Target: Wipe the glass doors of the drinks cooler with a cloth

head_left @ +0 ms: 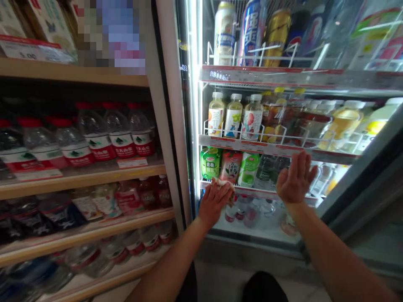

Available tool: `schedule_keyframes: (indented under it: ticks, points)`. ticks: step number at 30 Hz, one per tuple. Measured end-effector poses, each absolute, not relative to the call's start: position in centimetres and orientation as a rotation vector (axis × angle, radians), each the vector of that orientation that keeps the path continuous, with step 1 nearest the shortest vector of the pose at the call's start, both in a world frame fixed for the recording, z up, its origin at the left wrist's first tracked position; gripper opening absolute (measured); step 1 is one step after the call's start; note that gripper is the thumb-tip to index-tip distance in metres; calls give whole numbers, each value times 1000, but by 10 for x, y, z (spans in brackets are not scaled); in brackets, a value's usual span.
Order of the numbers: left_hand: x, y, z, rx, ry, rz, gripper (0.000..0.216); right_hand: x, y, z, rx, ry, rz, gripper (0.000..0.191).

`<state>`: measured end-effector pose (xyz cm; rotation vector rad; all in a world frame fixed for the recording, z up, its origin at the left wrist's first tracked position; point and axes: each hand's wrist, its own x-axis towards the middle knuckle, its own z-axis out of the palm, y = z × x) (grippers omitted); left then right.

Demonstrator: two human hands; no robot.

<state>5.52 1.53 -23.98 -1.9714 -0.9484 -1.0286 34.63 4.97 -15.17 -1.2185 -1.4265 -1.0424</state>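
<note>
My left hand (212, 204) presses a crumpled, light-coloured cloth (227, 186) against the front edge of a low shelf in a lit drinks fridge. Just above the cloth stand a green bottle (210, 162), a reddish bottle (231, 164) and a light green one (248, 167). My right hand (296, 178) is raised with its fingers stretched upward, holding nothing. It is in front of the lower shelves, close to the dark-framed door (352, 184); whether the palm touches glass I cannot tell.
Higher fridge shelves carry cans (225, 33) and bottles (252, 117) behind white wire rails. More bottles (250, 216) lie at the fridge bottom. On the left, wooden shelves (94, 178) hold red-capped water bottles (119, 130). A pale upright post (171, 105) divides shelves and fridge.
</note>
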Motion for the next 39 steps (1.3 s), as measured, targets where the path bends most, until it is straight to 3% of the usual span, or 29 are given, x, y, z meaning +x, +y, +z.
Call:
schedule_keyframes:
  ticks: [7, 15, 20, 27, 33, 39]
  points:
    - [83, 23, -214, -1885, -1020, -1144, 56, 346, 50, -151, -1145, -1420, -1086, 66]
    - [114, 16, -255, -1990, -776, -926, 51, 347, 50, -153, -1211, -1414, -1075, 66]
    - [112, 24, -226, -1950, -930, -1048, 55, 348, 51, -153, -1183, -1415, -1115, 67]
    - [124, 16, -239, -2025, -769, -934, 51, 346, 49, -152, -1163, -1417, -1120, 67]
    - [108, 22, -210, -1928, -916, -1100, 52, 347, 50, -152, -1170, -1406, -1108, 67]
    - [100, 15, -242, -2004, -832, -979, 51, 349, 51, -155, -1222, -1416, -1041, 65]
